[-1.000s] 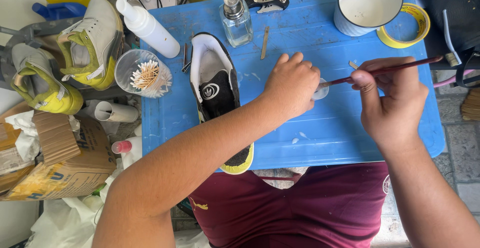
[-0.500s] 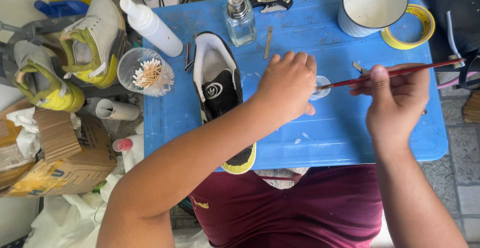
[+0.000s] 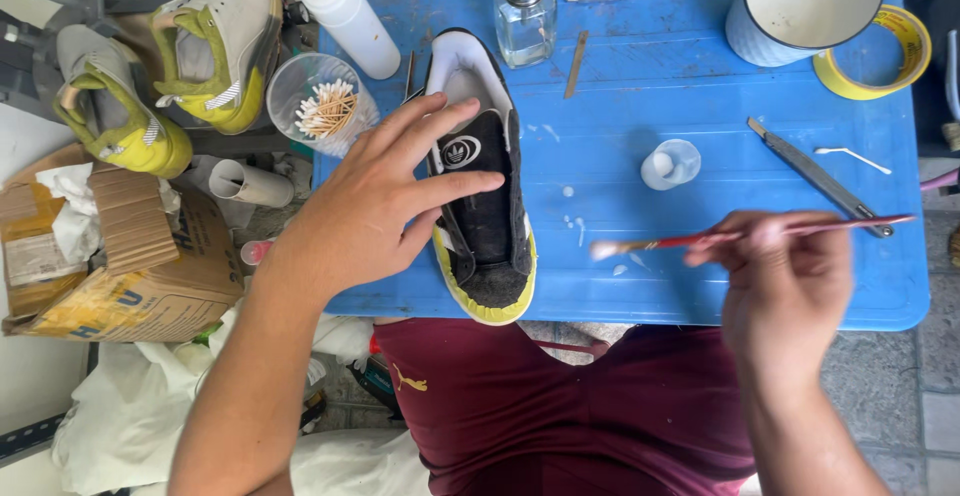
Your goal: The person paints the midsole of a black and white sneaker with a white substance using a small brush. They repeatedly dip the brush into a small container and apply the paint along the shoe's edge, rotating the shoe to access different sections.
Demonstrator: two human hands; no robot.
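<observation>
A black sneaker [image 3: 487,246] with a white collar and yellow-taped sole lies on the blue table [image 3: 700,76], toe toward me. My left hand [image 3: 375,206] is spread open, its fingers reaching over the shoe's left side and tongue. My right hand [image 3: 785,276] grips a thin red-handled paintbrush [image 3: 720,238] whose white-loaded tip points left, hovering just right of the shoe. A small clear cup [image 3: 670,164] with white paint sits on the table above the brush.
On the table stand a glass pump bottle [image 3: 525,16], a white mug [image 3: 800,6], a yellow tape roll [image 3: 900,51], a craft knife [image 3: 815,176] and a white squeeze bottle [image 3: 340,11]. To the left are a cup of cotton swabs [image 3: 320,106], two yellow-grey sneakers [image 3: 215,41] and a cardboard box [image 3: 120,256].
My left hand has left the small cup and moved left onto the sneaker, fingers spread. My right hand has lowered the brush toward me, with its tip near the shoe.
</observation>
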